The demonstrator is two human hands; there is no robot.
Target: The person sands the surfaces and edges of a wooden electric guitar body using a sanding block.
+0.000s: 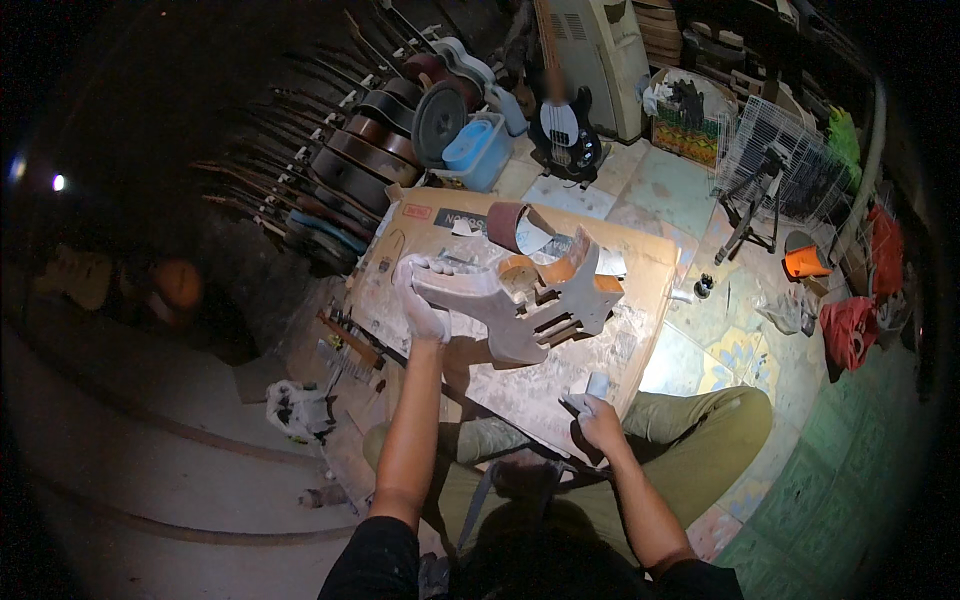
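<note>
A grey, dusty electric guitar body (520, 315) with open cut-outs is tilted up over a low board. My left hand (425, 310), coated in whitish dust or gloved, grips its left end, fingers curled over the edge. Nearer to me and to the right, my right hand (602, 425) is closed around a small pale grey block (598, 385), held apart from the guitar body. Whether sandpaper covers the block I cannot tell. Behind the body, a curled brown strip of sandpaper (505, 228) rests on the board.
Cardboard (645, 262) with white dust covers the work surface across my legs. Guitars (370, 150) stand in a row at the far left, beside a tub (488, 150). A black bass guitar (567, 135) stands behind. Right: a wire cage (775, 150), a tripod (755, 205), bags.
</note>
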